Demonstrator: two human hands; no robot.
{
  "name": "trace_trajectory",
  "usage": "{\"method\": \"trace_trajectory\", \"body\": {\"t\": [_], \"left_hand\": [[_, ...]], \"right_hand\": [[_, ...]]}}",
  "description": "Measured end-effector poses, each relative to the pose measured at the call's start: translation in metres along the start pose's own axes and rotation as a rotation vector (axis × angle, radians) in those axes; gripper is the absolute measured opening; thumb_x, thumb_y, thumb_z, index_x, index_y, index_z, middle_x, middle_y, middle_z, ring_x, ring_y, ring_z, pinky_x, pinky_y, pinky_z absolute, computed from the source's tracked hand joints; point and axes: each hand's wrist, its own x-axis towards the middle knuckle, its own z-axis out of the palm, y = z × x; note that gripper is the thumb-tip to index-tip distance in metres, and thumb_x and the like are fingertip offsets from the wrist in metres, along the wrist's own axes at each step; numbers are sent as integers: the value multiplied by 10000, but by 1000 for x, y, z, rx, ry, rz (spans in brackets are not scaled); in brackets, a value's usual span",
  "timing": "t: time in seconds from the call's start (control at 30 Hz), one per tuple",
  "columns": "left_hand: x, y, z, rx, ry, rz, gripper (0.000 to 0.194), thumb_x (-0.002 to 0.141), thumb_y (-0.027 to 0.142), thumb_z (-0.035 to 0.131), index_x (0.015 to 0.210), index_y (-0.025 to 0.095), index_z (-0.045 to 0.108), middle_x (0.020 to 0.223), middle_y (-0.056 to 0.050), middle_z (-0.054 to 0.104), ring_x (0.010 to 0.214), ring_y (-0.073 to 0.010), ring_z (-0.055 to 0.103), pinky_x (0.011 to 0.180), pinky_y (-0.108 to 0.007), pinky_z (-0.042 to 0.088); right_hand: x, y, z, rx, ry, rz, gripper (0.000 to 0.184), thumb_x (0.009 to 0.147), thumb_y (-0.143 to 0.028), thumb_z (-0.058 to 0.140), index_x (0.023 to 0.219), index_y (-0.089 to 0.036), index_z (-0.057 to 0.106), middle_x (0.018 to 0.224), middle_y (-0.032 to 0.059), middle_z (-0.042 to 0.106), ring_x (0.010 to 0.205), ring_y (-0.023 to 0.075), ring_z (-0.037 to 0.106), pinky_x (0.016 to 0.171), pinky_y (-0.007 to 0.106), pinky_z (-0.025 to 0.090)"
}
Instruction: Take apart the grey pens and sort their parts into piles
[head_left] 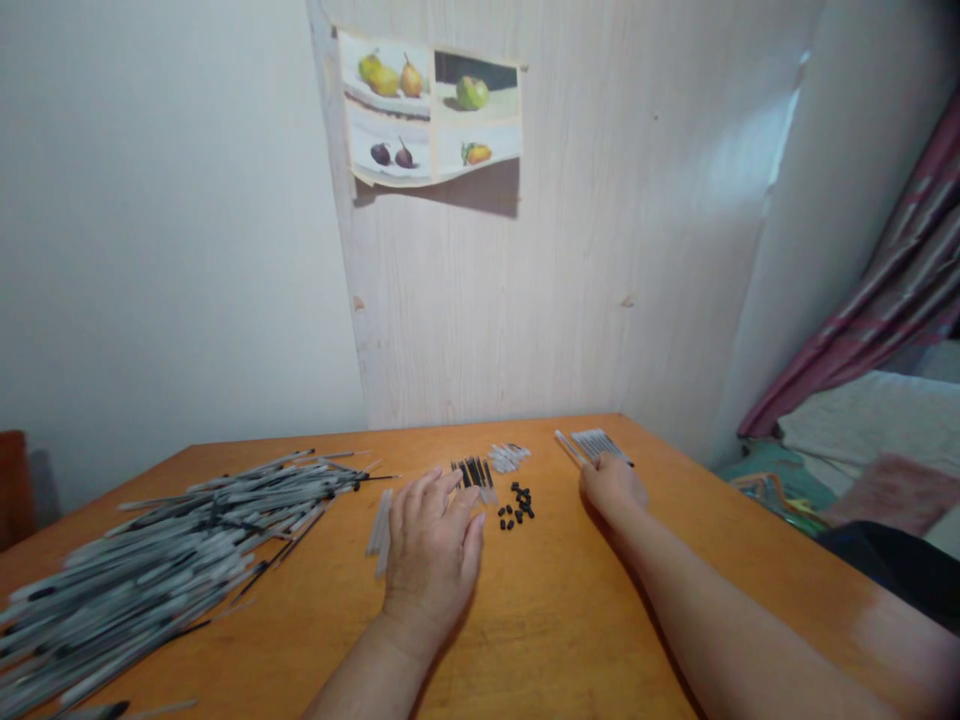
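My left hand (435, 545) rests on the table with its fingers stretched out, holding nothing. Partly under it lie clear plastic pen barrels (380, 525). Just past its fingertips is a row of black ink refills (474, 472). At the right, my right hand (611, 485) is closed on the near end of a pen (570, 447), which points away from me. Beside that pen sits a neat row of pens (600, 445), their near ends partly hidden by the hand. Between my hands are small black plugs (517, 505) and a cluster of small whitish clear pieces (508, 457).
A large loose heap of pen parts (172, 560) covers the left of the wooden table (555, 640). Behind the table stands a wall with a fruit picture sheet (431, 110). To the right are a bed (877, 430) and a pink curtain (862, 290).
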Motion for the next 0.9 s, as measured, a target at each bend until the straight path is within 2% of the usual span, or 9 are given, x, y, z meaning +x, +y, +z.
{"method": "trace_trajectory", "body": {"t": [0.27,0.47,0.9], "left_hand": [[0,2,-1,14,-27,5,259,872,245,589,1114,247,683,1245,-94,634,1241,-316,482,1040,-560,382],[-1,1,0,14,-34,7,261,879,246,582,1121,255,678,1252,-89,628,1252,-318,475,1046,-561,376],[-2,0,3,7,-45,31,278,876,244,583,1139,253,673,1236,-98,627,1225,-318,484,1008,-548,421]], "right_hand": [[7,8,-7,-42,-5,-54,348,940,-340,393,1005,-153,680,1054,224,678,980,330,649,772,424,469],[7,10,-2,-78,-28,-18,356,938,-345,411,1049,-157,692,1051,216,686,1011,322,658,824,427,483],[13,12,1,-104,-49,17,384,936,-413,425,1077,-173,690,1099,194,693,1052,319,656,834,412,500]]}}
